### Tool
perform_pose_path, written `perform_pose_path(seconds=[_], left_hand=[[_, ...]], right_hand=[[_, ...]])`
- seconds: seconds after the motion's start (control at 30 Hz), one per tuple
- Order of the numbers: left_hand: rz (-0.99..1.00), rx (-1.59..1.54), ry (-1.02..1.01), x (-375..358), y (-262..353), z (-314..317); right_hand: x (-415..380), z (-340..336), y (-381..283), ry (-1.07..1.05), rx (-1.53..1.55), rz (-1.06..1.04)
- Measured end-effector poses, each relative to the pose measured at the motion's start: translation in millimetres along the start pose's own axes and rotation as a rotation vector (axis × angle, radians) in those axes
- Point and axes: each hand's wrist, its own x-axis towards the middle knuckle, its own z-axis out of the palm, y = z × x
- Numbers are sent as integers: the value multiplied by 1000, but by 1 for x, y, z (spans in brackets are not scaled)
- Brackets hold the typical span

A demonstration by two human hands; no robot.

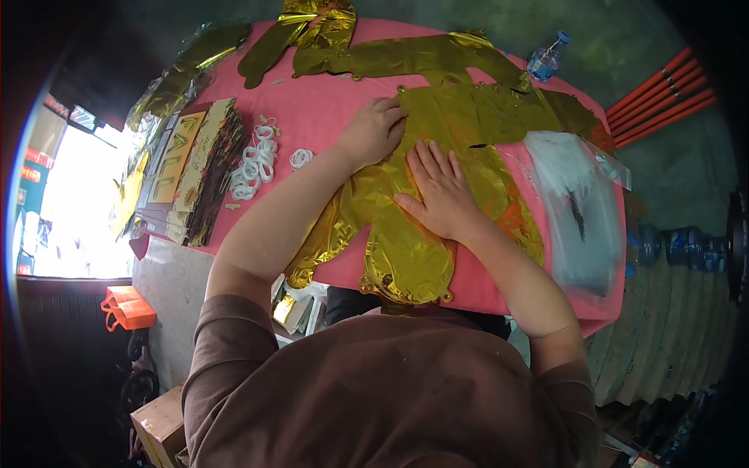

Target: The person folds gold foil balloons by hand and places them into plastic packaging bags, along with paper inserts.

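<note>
A flat, uninflated gold foil balloon (409,249) lies over the front middle of the pink-covered table, with small round tabs along its edge. My left hand (373,134) is at its upper left edge, fingers curled and closed on the foil. Palm down, my right hand (438,191) presses on the middle of the foil with its fingers stretched out and the thumb apart. More flat gold foil balloons (398,58) lie along the far side of the table, some overlapping. Foil layers under my hands are hard to tell apart.
Left on the pink tablecloth (312,109) are white string coils (256,164) and a stack of printed cards (195,168). Clear plastic bags (576,210) lie at the right. A plastic bottle (548,56) stands at the far right edge, near orange-red poles (663,93).
</note>
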Motion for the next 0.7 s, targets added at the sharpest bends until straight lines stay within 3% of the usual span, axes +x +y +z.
perform_pose_path(seconds=[0.2, 0.27, 0.47, 0.7], left_hand=[[24, 78, -46, 8, 7, -8], [-28, 148, -253, 16, 23, -14], [56, 42, -363, 59, 14, 21], [100, -98, -105, 61, 9, 59]], right_hand=[[0, 1, 1, 13, 13, -1], [-1, 0, 0, 1, 16, 3], [-1, 1, -1, 10, 40, 8], [-4, 0, -4, 35, 62, 34]])
